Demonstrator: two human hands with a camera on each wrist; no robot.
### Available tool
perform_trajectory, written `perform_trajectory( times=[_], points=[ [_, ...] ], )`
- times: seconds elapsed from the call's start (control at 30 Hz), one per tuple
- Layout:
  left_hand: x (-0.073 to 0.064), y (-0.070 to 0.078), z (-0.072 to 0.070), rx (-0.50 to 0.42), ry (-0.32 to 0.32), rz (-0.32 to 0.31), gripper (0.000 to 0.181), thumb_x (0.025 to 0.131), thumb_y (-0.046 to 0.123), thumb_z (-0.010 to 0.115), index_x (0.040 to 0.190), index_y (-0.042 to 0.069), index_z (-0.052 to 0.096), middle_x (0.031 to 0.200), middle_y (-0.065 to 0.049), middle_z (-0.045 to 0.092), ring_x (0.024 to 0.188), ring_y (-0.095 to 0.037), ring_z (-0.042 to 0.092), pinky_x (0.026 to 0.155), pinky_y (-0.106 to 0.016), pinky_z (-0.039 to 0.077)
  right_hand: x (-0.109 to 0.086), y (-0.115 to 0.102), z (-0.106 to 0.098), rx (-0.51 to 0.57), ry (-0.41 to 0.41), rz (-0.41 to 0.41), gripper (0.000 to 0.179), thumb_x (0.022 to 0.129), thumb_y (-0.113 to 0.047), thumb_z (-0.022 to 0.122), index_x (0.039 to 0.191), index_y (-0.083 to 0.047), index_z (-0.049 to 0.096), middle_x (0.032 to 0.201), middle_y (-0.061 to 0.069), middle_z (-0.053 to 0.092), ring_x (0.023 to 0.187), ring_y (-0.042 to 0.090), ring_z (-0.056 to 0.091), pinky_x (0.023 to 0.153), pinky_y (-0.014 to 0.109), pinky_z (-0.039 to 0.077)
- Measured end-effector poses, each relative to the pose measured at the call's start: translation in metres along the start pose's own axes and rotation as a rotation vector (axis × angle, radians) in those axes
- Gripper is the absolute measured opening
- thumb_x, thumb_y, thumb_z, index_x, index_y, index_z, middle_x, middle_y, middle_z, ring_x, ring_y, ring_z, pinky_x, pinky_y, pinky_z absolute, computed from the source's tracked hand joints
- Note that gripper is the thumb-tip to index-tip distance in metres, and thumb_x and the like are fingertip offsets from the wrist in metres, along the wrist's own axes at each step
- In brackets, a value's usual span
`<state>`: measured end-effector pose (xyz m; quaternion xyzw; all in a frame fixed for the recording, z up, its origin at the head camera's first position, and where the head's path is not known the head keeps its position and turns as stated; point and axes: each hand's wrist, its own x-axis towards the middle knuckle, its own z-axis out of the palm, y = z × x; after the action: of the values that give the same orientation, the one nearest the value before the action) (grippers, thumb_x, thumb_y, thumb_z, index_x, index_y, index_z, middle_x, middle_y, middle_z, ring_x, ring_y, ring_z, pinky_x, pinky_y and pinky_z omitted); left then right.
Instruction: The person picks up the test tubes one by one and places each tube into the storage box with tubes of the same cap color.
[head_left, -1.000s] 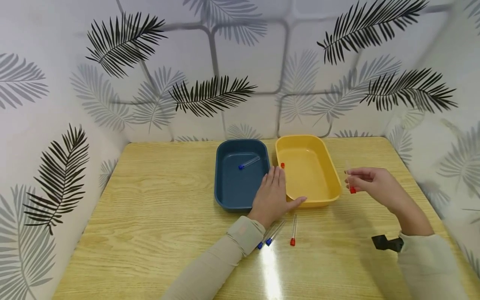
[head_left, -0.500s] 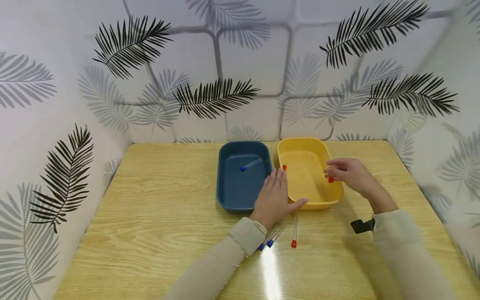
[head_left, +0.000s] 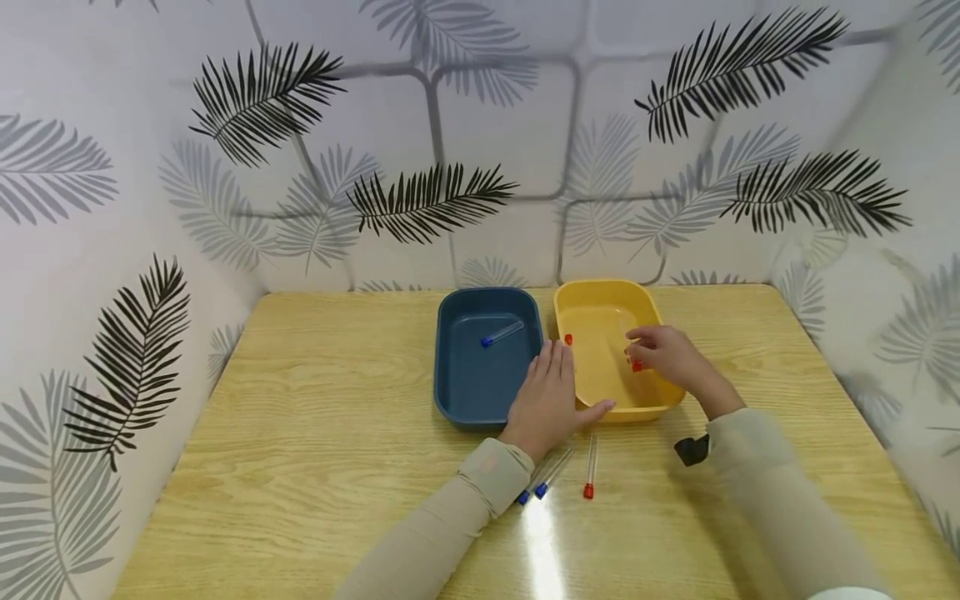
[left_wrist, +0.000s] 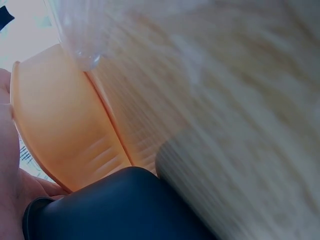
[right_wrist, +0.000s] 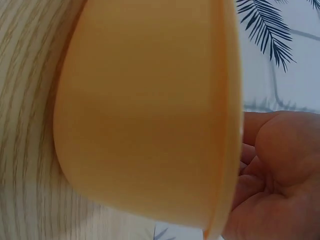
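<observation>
My left hand [head_left: 542,408] rests with straight fingers across the adjoining rims of a dark blue tray [head_left: 478,387] and a yellow tray [head_left: 606,379]. Over the yellow tray's right side, my right hand [head_left: 667,357] pinches a test tube with a red cap [head_left: 637,366]; its clear body is hard to make out. In the right wrist view the yellow wall hides the fingertips. Another red cap [head_left: 568,339] shows inside the yellow tray by its left wall. A blue-capped test tube [head_left: 502,334] lies in the blue tray.
On the table in front of the trays lie a red-capped test tube [head_left: 590,468] and two blue-capped ones, the nearer being a tube [head_left: 553,475] beside the left wrist. A patterned wall [head_left: 480,242] stands behind the table [head_left: 315,417].
My right hand has moved left with the red-capped test tube, from beside the yellow tray to over its inside. My left hand stays on the rims.
</observation>
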<state>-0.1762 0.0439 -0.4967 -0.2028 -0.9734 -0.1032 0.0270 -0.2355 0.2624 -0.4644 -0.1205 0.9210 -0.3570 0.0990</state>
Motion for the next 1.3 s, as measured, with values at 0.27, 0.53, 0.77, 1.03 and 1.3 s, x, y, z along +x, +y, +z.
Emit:
perform_trajectory(
  times=[0.27,0.53,0.77,1.03,1.3],
  points=[
    [0.000,0.000,0.002,-0.003,0.014,0.001,0.107,0.078,0.082,0.019,0.148,0.001,0.017,0.153,-0.014,0.016,0.141,-0.026,0.010,0.111,-0.037,0.014,0.015,0.003,0.017,-0.034,0.005,-0.034,0.033,0.092,-0.003,0.054,0.117,0.018,0.052,0.086,0.021,0.067,0.070,0.024,0.064,0.071,0.039,0.052],
    [-0.003,0.002,0.002,-0.030,0.002,0.017,0.105,0.079,0.080,0.023,0.148,0.001,0.015,0.153,-0.014,0.016,0.141,-0.025,0.008,0.111,-0.036,0.014,0.022,0.014,0.034,-0.067,0.064,0.039,0.033,0.092,-0.010,0.054,0.116,0.013,0.057,0.080,0.013,0.066,0.068,0.020,0.057,0.062,0.029,0.045],
    [-0.002,0.001,0.002,-0.004,0.016,0.013,0.105,0.079,0.080,0.020,0.148,0.000,0.016,0.153,-0.015,0.016,0.141,-0.025,0.008,0.111,-0.037,0.015,0.029,0.018,0.037,-0.006,0.083,0.123,0.035,0.094,-0.015,0.049,0.117,0.009,0.059,0.088,0.015,0.063,0.079,0.024,0.055,0.070,0.031,0.045],
    [-0.001,0.001,0.002,0.002,0.010,0.005,0.106,0.078,0.081,0.019,0.148,0.001,0.015,0.153,-0.014,0.015,0.141,-0.026,0.009,0.111,-0.037,0.014,0.032,0.015,0.036,0.025,0.089,0.143,0.032,0.094,-0.014,0.051,0.113,0.009,0.061,0.080,0.012,0.063,0.069,0.018,0.054,0.061,0.025,0.043],
    [-0.001,0.001,0.002,-0.015,-0.004,0.003,0.106,0.078,0.081,0.021,0.148,0.001,0.015,0.153,-0.013,0.014,0.141,-0.024,0.006,0.111,-0.037,0.013,0.031,0.014,0.037,0.030,0.092,0.153,0.031,0.093,-0.015,0.053,0.112,0.008,0.061,0.080,0.012,0.063,0.066,0.017,0.054,0.059,0.024,0.043]
  ],
)
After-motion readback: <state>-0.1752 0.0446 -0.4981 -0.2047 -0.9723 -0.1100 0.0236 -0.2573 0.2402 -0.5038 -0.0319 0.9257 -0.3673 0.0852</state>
